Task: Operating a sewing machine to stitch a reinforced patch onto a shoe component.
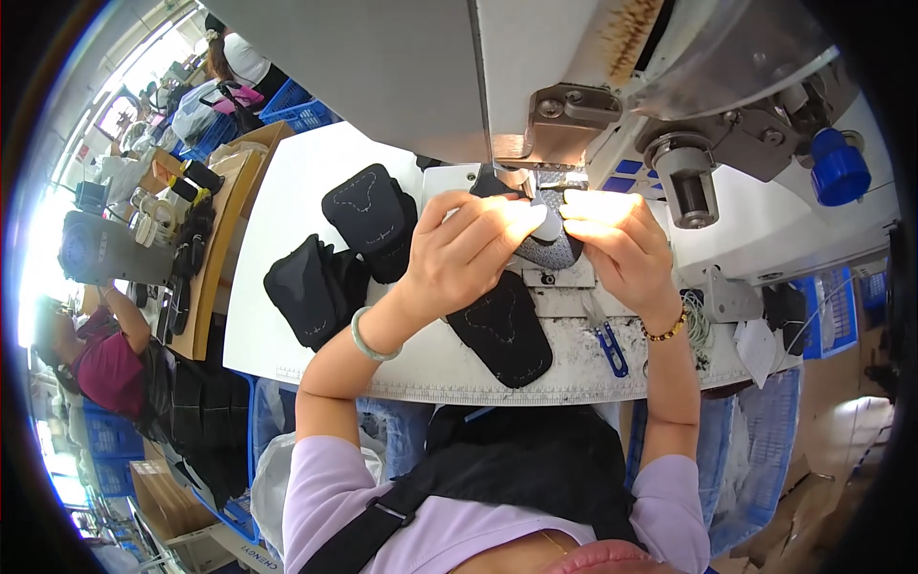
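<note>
Under the head of a sewing machine (564, 134) lies a grey and black fabric piece (555, 254) with a small pale grey patch (548, 226) on it. My left hand (461, 245) is closed at its left side, fingertips pinched by the patch close to the needle area. At its right edge my right hand (626, 251) is also closed, fingers together on the fabric. Bright lamp light washes out the fingertips of both hands. A black shaped piece (502, 332) with pale stitched lines lies just below my left hand.
Two stacks of black pieces, a farther stack (368, 215) and a nearer stack (311, 292), rest on the white table (421, 375). Blue-handled thread snips (610, 350) lie below my right hand. Blue crates (765, 450) stand beneath. At left, a co-worker (110, 359) sits beside another machine.
</note>
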Demonstrator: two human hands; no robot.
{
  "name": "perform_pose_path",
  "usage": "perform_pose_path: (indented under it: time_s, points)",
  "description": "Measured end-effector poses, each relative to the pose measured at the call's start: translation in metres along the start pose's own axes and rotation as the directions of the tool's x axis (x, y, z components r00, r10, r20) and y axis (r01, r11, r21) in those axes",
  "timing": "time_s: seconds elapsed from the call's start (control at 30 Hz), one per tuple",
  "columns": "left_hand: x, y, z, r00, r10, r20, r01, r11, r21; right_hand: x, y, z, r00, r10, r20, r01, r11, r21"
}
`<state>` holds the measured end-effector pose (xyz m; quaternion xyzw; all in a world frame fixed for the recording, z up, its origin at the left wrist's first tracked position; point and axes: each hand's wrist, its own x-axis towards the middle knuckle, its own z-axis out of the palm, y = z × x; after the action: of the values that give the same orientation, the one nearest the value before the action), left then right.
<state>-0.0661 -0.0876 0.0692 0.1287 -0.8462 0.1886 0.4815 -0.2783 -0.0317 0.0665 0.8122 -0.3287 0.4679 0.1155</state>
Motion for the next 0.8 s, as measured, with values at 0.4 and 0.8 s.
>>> perform_pose_path:
  time_s: [0.4,0.8]
  points:
    - [-0.003,-0.027,0.009,0.996,-0.088,-0.030,0.074,0.947,-0.311,0.003,-0.030,0.018,1.000,-0.010,-0.026,0.002,0.955,-0.298]
    - [-0.005,-0.027,0.015,0.962,-0.270,-0.031,0.233,0.877,-0.420,0.000,-0.023,0.029,0.986,0.091,-0.137,-0.126,0.953,-0.275]
